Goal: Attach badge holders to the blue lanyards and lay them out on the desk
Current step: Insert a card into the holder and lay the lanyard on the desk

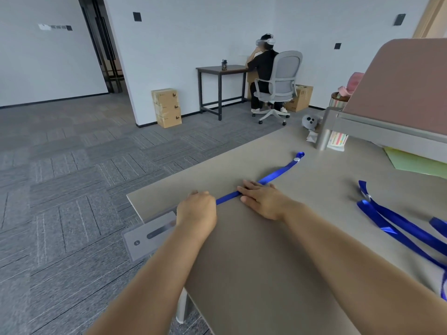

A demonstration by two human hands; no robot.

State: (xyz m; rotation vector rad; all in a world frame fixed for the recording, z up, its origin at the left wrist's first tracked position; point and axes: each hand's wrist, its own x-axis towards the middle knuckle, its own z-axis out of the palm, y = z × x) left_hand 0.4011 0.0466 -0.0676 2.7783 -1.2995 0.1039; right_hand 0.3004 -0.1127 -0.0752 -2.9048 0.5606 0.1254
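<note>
1. One blue lanyard (261,182) lies straight across the tabletop (278,262), metal end at far side; no badge holder visible on it.
2. Left hand (197,209) curled round its near end at tabletop edge; right hand (262,198) flat, pressing the strap down.
3. More lanyards (396,223) at right, loose, not laid out.
4. Judged early: most left.

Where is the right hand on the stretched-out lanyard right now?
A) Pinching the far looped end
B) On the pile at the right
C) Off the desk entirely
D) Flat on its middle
D: the right hand lies palm-down across the middle of the stretched lanyard, while the left hand covers its near end.
</note>
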